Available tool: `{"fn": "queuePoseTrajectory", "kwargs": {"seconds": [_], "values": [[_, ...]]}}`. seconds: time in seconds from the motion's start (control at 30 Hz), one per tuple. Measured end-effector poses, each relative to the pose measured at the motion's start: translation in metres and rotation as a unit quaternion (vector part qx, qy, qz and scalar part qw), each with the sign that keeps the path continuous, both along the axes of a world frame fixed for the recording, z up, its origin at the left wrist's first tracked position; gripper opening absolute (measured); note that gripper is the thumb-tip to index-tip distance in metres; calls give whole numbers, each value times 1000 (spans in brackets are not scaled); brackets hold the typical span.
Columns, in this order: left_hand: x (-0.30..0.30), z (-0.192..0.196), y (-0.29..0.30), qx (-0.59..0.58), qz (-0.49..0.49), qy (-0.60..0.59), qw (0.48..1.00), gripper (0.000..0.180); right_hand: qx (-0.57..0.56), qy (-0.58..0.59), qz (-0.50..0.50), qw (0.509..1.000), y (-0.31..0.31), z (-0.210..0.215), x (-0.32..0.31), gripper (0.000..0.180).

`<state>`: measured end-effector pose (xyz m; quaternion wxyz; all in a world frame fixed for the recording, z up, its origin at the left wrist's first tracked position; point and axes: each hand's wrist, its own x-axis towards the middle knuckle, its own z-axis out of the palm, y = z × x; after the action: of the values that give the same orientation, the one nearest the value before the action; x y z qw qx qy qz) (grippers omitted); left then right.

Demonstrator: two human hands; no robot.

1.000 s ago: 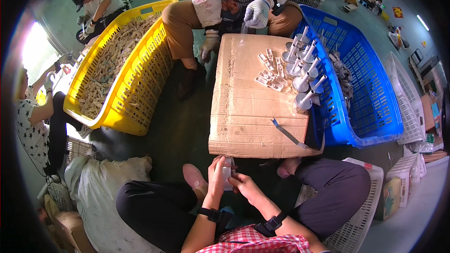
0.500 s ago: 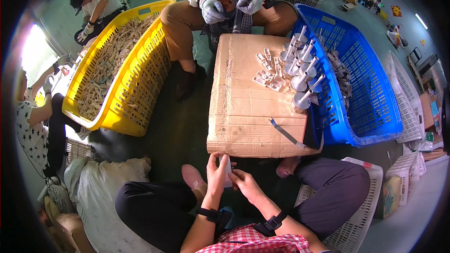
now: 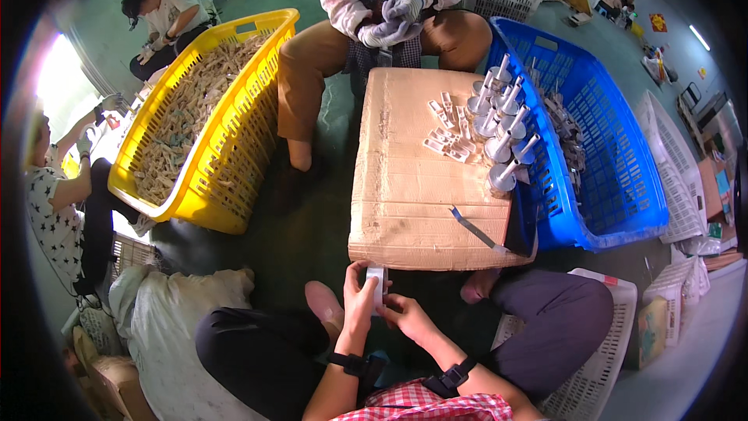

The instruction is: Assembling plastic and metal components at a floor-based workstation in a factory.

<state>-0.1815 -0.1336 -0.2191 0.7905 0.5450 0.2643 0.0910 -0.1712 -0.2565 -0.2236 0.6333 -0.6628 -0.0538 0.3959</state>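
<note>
My left hand (image 3: 359,301) grips a small flat, pale grey-white piece (image 3: 377,279), held upright just off the near edge of the cardboard box (image 3: 405,210). At the piece's lower end, the closed fingers of my right hand (image 3: 411,320) pinch it; its exact kind is unclear. On the box, a dark grey strip (image 3: 475,229) lies slantwise toward the near right corner. Farther back lie several small whitish slotted parts (image 3: 449,144). Beside them stand several round metal cups with pale rods (image 3: 501,179) rising out of them.
A blue basket (image 3: 600,210) with grey parts adjoins the box on the right. To the left stands a yellow basket (image 3: 234,156) full of beige pieces. Opposite sits a gloved co-worker (image 3: 393,23). A white sack (image 3: 187,335) lies near my left knee.
The piece in my hands has turned slightly and shows a brighter face. Across the box, the co-worker's gloved hands have come together, lower down. My view has shifted a little.
</note>
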Motion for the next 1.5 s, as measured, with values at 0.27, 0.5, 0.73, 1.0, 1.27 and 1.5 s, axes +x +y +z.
{"fn": "queuePoseTrajectory", "kwargs": {"seconds": [0.27, 0.5, 0.73, 1.0, 1.27, 1.5], "values": [[1, 1, 6, -83, -46, 56, 994, 30, 0, 50, 27, 998, -6, -2, -7, 22], [3, -4, 6, -56, -49, 52, 996, 25, -39, 23, 31, 999, -3, -6, -9, 19], [4, 15, 6, -65, -39, 57, 996, 24, -24, -19, 32, 999, -5, -3, -5, 23], [-8, 36, 14, 71, -86, 111, 988, 25, -39, -27, 64, 997, -3, 14, -15, 32], [-4, 45, 14, -96, -54, 102, 989, 24, -9, 11, 49, 999, -1, 31, -16, 23], [-3, 59, 18, -27, -83, 95, 992, 22, 48, 34, 40, 997, -2, 42, -11, 22]]}}
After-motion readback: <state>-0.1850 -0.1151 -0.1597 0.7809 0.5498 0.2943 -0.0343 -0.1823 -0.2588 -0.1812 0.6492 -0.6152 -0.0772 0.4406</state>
